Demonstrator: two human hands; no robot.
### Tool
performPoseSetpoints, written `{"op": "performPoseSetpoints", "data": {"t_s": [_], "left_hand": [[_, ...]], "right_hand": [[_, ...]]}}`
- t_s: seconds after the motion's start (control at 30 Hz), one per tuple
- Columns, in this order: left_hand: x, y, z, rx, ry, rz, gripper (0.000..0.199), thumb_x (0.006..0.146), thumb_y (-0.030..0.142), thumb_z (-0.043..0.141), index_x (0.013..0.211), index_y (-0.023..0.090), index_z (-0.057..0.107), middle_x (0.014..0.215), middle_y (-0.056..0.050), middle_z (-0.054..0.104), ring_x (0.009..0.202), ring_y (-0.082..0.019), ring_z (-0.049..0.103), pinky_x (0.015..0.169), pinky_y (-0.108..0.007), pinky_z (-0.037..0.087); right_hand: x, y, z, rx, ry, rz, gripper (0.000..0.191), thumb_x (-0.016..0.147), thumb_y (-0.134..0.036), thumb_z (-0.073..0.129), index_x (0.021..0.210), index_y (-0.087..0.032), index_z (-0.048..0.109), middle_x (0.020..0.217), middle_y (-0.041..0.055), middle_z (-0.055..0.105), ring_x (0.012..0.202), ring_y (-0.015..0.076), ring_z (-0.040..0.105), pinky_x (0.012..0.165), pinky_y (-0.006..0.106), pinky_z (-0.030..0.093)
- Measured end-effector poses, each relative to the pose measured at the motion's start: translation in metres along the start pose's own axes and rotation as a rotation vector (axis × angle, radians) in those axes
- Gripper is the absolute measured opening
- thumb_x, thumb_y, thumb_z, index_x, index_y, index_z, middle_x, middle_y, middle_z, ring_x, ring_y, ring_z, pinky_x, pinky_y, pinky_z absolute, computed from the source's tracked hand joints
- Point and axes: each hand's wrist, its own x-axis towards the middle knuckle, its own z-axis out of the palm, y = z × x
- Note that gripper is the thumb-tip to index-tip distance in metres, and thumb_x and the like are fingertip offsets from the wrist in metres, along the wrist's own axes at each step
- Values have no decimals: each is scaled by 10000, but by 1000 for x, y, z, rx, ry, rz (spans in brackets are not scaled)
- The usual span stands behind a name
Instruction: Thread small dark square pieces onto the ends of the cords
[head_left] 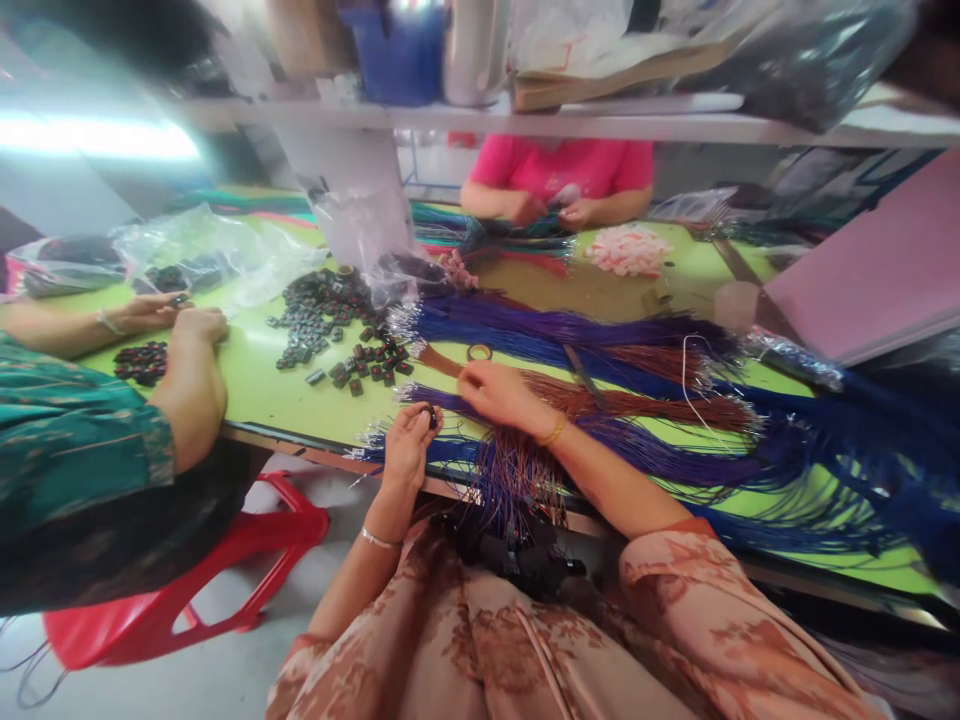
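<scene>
My left hand [406, 445] is closed at the table's front edge, pinching a small black connector housing [430, 418] between thumb and fingers. To its right, my right hand [501, 390] reaches over the bundle of brown wires [441, 362], fingertips pressed together on wire near the bundle's left end. How many strands they grip is hidden. Blue wires [675, 450] with silvery terminal ends lie on both sides of the brown ones. Below my right wrist, joined blue and brown wires [517, 470] hang over the edge toward my lap, with black housings at their ends.
Loose black housings [375, 360] are heaped left of the wires. A tape ring [479, 352] and scissors [581, 372] lie among the bundles. One co-worker's hands [191, 318] work at left, near a red stool [247, 560]; another person in pink [562, 175] sits opposite, beneath a shelf [450, 120].
</scene>
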Motion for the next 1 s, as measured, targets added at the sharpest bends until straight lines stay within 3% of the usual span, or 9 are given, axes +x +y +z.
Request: {"op": "performPoseSetpoints", "data": {"t_s": [0.07,0.17,0.27,0.4,0.57,0.67,0.73,0.8,1.0], "left_hand": [[-1,1,-1,-18,-15,-4,308,662,264,807,886,152,628,853,-51,695,810,-139,665,840,-324,506],[-2,2,-1,-22,-25,-22,308,655,256,809,883,150,631,847,-54,699,800,-139,665,823,-316,508],[-2,2,0,-17,-31,-28,304,659,258,805,886,155,632,846,-51,698,802,-142,667,826,-321,510],[-3,2,0,-4,-43,-29,309,665,266,803,895,156,629,845,-48,693,798,-141,667,837,-329,508],[-4,3,-1,2,-53,-44,317,663,271,804,900,157,628,849,-50,695,803,-146,670,831,-327,507],[-4,3,0,8,-49,-39,326,660,277,807,903,156,627,853,-55,700,809,-149,669,829,-327,504],[-4,3,0,10,-51,-29,331,656,281,809,904,157,628,851,-53,702,807,-148,669,828,-327,503],[-5,2,1,7,-50,-26,335,651,285,812,902,158,629,847,-51,703,798,-144,668,817,-321,505],[-7,1,0,6,-61,-18,334,658,279,805,905,156,617,851,-55,705,788,-143,667,809,-315,501]], "right_hand": [[-1,30,-28,-171,46,167,226,907,-319,457,907,-179,636,925,83,687,815,183,610,686,269,377],[-13,78,-57,-458,-108,449,308,856,-403,537,961,-135,644,951,163,687,878,262,646,705,316,423],[-30,110,-61,-569,-304,648,414,797,-429,616,1045,-98,633,995,213,681,937,307,660,736,351,460],[-43,120,-57,-562,-297,712,345,835,-254,531,1129,-89,601,1027,225,677,952,289,670,749,349,471],[-38,104,-74,-516,-220,600,261,851,-221,467,1016,-146,653,987,177,697,895,260,660,723,323,434],[-21,83,-75,-359,-84,355,252,870,-273,458,1005,-167,643,922,114,705,812,211,633,697,283,390],[-3,68,-62,-158,-53,144,231,877,-295,461,967,-174,635,876,70,700,743,173,598,670,258,365],[20,54,-41,-4,-5,24,211,876,-297,465,918,-168,627,821,47,683,695,153,562,650,244,349],[94,24,20,49,129,-22,178,863,-233,475,938,-153,614,788,48,654,686,164,527,644,260,330]]}}
